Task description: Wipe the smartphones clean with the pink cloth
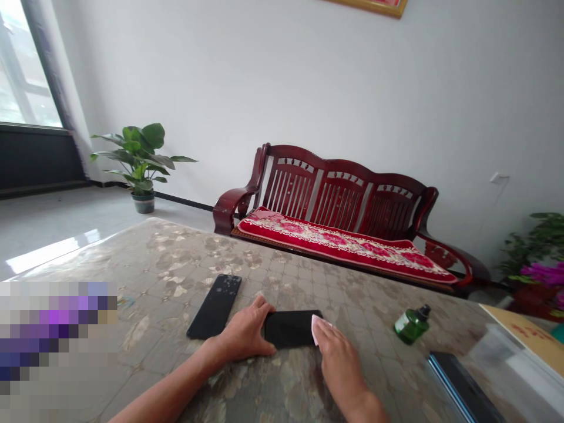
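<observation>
A black smartphone (288,329) lies sideways on the patterned table, screen up. My left hand (247,329) grips its left end, with thumb and fingers on opposite edges. At the other end, my right hand (339,352) presses a pale pink cloth (315,330) against the screen, fingers together over it. Most of the cloth is hidden under those fingers. Left of my left hand rests another black phone (215,308), with light spots on its upper part. A green spray bottle (412,324) with a black top stands to the right of my right hand.
More dark phones (465,388) are at the right, beside a clear plastic box (520,358) and a tan box (529,338). The table (158,276) has a clear cover. Behind it are a red wooden bench (339,194) and a potted plant (143,200). The lower left is pixelated.
</observation>
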The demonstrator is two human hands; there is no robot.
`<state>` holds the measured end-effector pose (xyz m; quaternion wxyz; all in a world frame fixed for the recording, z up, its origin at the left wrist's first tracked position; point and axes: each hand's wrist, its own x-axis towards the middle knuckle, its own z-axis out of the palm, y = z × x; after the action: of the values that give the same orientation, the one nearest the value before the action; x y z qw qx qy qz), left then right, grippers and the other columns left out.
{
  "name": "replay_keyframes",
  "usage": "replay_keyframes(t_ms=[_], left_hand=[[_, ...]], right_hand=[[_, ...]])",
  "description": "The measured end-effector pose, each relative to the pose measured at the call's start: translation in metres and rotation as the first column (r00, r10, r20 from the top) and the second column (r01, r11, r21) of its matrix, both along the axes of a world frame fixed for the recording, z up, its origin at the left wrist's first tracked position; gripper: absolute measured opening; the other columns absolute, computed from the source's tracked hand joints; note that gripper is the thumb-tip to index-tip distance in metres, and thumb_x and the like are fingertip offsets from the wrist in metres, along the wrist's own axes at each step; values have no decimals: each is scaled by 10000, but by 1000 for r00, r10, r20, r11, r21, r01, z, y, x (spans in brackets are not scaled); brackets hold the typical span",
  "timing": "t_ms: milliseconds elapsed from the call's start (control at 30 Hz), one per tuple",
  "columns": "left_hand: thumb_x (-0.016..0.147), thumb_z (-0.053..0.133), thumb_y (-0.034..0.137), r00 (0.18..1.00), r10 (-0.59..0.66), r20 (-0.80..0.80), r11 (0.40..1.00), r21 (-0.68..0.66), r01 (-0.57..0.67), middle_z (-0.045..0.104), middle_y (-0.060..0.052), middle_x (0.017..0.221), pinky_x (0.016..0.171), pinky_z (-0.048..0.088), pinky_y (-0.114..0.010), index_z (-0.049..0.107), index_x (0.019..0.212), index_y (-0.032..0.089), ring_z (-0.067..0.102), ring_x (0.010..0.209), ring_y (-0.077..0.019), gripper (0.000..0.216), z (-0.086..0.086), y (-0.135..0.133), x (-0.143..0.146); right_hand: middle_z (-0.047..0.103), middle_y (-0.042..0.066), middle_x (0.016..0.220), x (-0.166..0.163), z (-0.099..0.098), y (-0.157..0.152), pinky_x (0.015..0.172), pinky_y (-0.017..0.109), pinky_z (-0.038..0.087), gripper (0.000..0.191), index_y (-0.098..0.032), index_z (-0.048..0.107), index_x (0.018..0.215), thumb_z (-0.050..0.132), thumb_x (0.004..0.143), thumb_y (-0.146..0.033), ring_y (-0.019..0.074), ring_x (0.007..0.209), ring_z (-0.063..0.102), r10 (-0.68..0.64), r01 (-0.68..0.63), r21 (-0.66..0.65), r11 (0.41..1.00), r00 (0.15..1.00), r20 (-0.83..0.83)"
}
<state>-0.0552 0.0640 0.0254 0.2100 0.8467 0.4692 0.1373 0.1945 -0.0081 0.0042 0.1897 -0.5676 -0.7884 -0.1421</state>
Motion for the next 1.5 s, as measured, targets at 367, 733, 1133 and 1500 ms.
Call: replay_keyframes(t_ms=[367, 733, 1133, 1500], left_hand=[[577, 748, 214, 976, 139, 168, 986, -110, -121, 560, 54, 797, 637, 393, -247, 454, 1107, 241, 609, 759, -185, 607, -7, -13, 11], [618, 615, 71, 951, 114, 287, 993, -18, -114, 561, -1, 1006, 774, 434, -286, 387, 1154, 273, 587, 894, -202, 617, -16, -24, 22], [944, 499, 245, 958, -123, 259, 983, 161, 83, 600, -8, 957, 783, 437, -286, 565, 975, 281, 587, 908, -200, 81, -6, -33, 23], [992, 470, 301, 960, -119, 254, 976, 207, 66, 625, -12, 922, 757, 452, -254, 620, 993, 246, 613, 871, -182, 160, -4, -34, 24]], right_hand=[[701, 63, 1181, -4, 10, 4, 927, 324, 543, 537, -214, 658, 1224, 381, 819, 5, 192, 1086, 660, -17, 19, 3, 1000, 967, -253], [735, 97, 977, 18, 28, 10, 613, 315, 584, 445, -141, 703, 1081, 644, 721, -394, 232, 752, 692, -228, 78, -220, 972, 124, -966], [726, 70, 1007, 16, 48, 0, 885, 338, 517, 321, -253, 725, 1086, 441, 946, -200, 191, 958, 655, 82, 60, 269, 961, 870, -487], [716, 29, 1127, -15, 37, -10, 840, 337, 490, 320, -231, 650, 1213, 407, 1006, -211, 193, 1008, 642, 105, -65, 381, 922, 991, -87]])
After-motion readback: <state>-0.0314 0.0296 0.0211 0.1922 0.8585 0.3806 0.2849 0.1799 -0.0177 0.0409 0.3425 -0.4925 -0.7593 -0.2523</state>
